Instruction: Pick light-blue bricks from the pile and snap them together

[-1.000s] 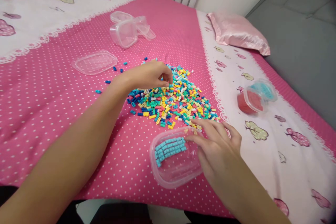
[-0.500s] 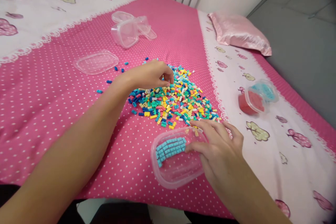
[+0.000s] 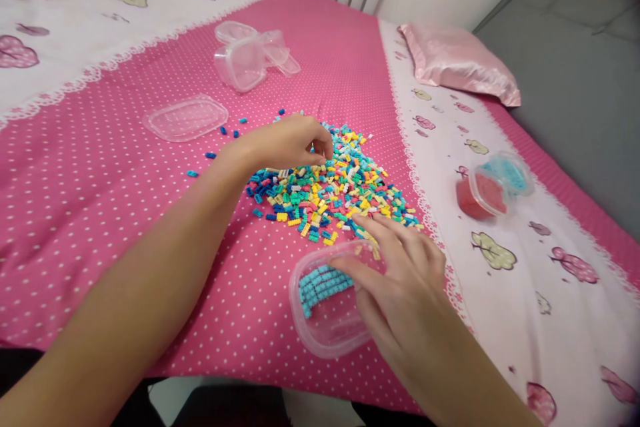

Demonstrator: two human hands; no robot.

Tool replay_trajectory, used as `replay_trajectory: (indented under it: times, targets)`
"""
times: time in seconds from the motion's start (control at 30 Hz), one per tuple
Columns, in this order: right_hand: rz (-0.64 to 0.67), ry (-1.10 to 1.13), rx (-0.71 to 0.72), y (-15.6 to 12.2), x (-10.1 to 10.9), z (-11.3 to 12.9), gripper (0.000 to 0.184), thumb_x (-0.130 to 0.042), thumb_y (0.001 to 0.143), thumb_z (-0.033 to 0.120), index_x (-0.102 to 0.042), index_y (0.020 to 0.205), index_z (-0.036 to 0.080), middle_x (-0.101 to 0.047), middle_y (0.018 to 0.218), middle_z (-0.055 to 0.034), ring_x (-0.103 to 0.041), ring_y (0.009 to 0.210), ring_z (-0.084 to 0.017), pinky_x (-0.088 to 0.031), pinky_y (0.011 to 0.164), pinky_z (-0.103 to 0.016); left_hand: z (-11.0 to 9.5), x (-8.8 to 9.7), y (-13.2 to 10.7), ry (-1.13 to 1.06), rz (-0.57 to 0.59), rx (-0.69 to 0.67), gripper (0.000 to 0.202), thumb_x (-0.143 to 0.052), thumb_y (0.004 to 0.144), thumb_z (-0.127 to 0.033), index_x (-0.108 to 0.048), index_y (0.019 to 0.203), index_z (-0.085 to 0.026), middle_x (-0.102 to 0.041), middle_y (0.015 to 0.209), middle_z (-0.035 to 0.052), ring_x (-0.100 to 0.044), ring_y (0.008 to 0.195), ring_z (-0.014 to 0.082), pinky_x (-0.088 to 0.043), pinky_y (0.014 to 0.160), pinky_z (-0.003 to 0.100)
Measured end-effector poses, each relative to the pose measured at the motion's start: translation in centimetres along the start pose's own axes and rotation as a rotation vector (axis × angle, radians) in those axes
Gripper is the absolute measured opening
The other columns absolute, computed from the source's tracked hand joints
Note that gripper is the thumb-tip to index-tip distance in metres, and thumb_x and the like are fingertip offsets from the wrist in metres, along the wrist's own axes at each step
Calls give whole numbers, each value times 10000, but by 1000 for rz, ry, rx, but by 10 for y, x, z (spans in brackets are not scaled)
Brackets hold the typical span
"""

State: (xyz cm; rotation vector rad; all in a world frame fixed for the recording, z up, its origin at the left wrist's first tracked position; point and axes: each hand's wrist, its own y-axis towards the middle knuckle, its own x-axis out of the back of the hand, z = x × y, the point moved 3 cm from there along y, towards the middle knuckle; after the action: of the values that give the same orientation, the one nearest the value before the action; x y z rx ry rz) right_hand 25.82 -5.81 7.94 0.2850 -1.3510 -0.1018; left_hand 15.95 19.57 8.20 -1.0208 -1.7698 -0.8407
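A heap of small building bricks (image 3: 320, 203) in blue, green, yellow, pink and cream lies on the pink dotted bedspread. My left hand (image 3: 300, 140) is over the back of the heap, its fingers curled down and pinched near the thumb; what lies between the fingertips is hidden. My right hand (image 3: 400, 273) hovers over a clear plastic tub (image 3: 320, 343), fingers apart, with the fingertips at the heap's front edge. Neat rows of light-blue bricks (image 3: 320, 290) sit in the tub's left part, and a few cream bricks show at its far side.
Behind the heap are a clear lid (image 3: 187, 119) and several clear containers (image 3: 245, 63). To the right, a tub of red pieces (image 3: 480, 195) stands beside one with light-blue pieces (image 3: 513, 173). A pink pillow (image 3: 460, 67) lies farther back. Stray blue bricks (image 3: 211, 155) lie left of the heap.
My right hand has moved left and slightly forward, its thumb now over the light-blue rows. My left hand stays almost where it was.
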Motion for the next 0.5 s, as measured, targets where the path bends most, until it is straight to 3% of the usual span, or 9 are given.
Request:
replay_trajectory:
  times: [0.2,0.5]
  targets:
    - [61,-17,14,-1,-8,2,383,-469,907,83,-774,995,298,-586,1477,-146,-460,1411,-400,-321,1066,-741,0,0,0,2,-1,2,191,-654,873,-230,-783,1009,-193,-791,947,17,-692,840,159,-439,741,248]
    - [83,-4,1,-2,-10,0,434,-465,901,77,-775,1048,343,-591,1467,-111,-473,1399,-389,-343,1062,-739,1,-1,0,1,-4,16,204,-665,861,-222,-788,1021,-195,-792,944,12,-690,825,158,-435,733,246]
